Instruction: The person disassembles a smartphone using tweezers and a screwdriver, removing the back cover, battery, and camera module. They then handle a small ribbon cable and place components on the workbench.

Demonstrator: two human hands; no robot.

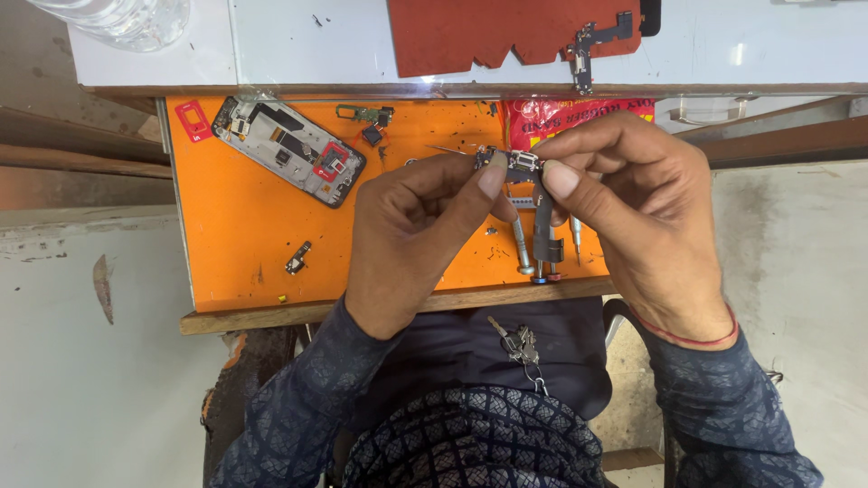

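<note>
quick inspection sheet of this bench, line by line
surface: orange mat on a wooden-edged bench, with small marks and specks
job's things: small circuit part with a dark flex strip, held above the mat
clutter: opened phone body, red tray piece, small connector board, loose metal bit, screwdrivers, red packet
grippers: left hand and right hand each have a pinch grip on the circuit part
cables: nothing seen apart from the flex strip
surroundings: white table beyond with a red-brown sheet, another flex part and a clear plastic bottle; keys over the lap
</note>
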